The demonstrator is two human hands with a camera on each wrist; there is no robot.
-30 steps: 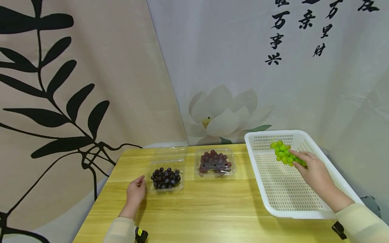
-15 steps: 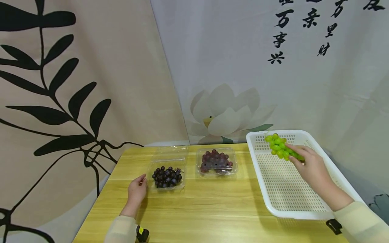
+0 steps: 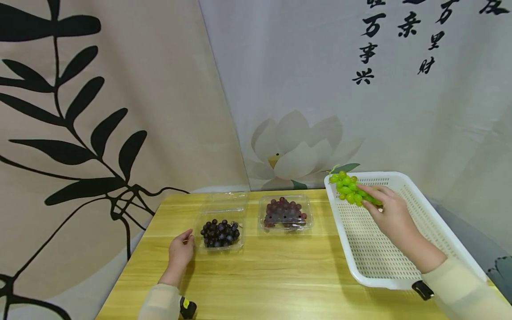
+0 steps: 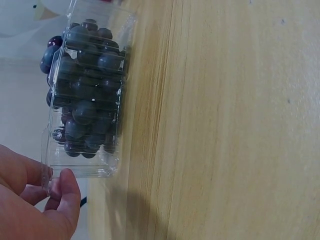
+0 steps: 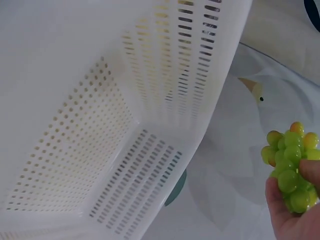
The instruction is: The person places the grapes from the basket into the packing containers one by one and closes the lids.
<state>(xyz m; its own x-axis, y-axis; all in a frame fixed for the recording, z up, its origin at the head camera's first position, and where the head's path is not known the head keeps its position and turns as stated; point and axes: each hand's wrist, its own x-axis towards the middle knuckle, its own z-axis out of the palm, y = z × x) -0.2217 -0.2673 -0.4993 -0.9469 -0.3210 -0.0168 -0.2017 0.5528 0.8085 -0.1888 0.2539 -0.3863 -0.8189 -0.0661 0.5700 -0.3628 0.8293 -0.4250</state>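
Observation:
My right hand (image 3: 386,211) pinches a bunch of green grapes (image 3: 348,187) above the far left rim of the white plastic basket (image 3: 356,271). In the right wrist view, thumb and finger clasp the green bunch at the right edge, outside the basket wall. My left hand (image 3: 181,252) is at the left side of an open clear plastic clamshell box (image 3: 202,244). The left wrist view shows thumb and fingers pinching the box's rim at one corner. Dark grapes (image 4: 87,95) lie inside that box, and its lid is folded back behind.
A second clear clamshell box (image 3: 308,221), its lid down, contains red grapes (image 3: 282,211) between the open box and the basket. All stand on a wooden table (image 3: 256,271). A printed curtain (image 3: 288,89) hangs behind the table's far edge.
The green grapes have moved left in my right hand, from over the basket's middle to its far left rim. My left hand has stayed at the open box. The head view has shifted slightly.

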